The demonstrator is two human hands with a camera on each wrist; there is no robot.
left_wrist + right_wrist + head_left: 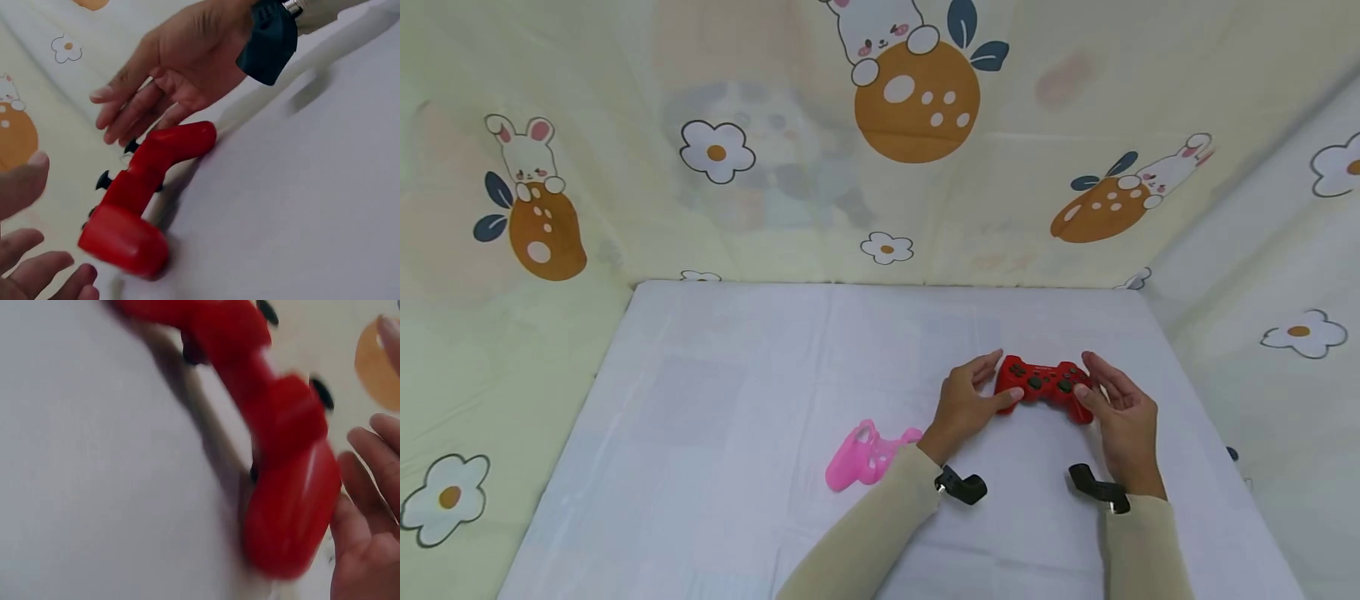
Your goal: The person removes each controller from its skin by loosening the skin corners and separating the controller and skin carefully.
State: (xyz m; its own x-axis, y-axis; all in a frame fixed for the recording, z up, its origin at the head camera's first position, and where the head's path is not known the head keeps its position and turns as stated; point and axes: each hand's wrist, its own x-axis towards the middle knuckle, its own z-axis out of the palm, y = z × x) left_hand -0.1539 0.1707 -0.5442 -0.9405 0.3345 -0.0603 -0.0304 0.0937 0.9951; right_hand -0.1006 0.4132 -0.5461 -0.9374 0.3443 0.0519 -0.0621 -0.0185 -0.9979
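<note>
My left fingers (996,377) lie loosely spread around the left grip of the red game controller (1043,386), thumb tip touching its near edge and the other fingers reaching past its far side; in the left wrist view they look relaxed and apart rather than clamped. My right fingers (1101,377) are spread too, cupped just beside the right grip, and I cannot tell whether they touch it or hover. Both my left hand (964,408) and my right hand (1123,417) flank the controller, which rests face up on the white counter (715,433) toward its right edge, about midway between the near and far edges. To the left of my left wrist lies the pink silicone cover (865,454), apart from the controller and untouched. I judge this to be the step of taking hold of the controller with 2 hands, the grasp not yet firm. The next move, as I read it, calls for curling both sets of fingers round the 2 grips evenly so it lifts level, without pressing the black buttons.
</note>
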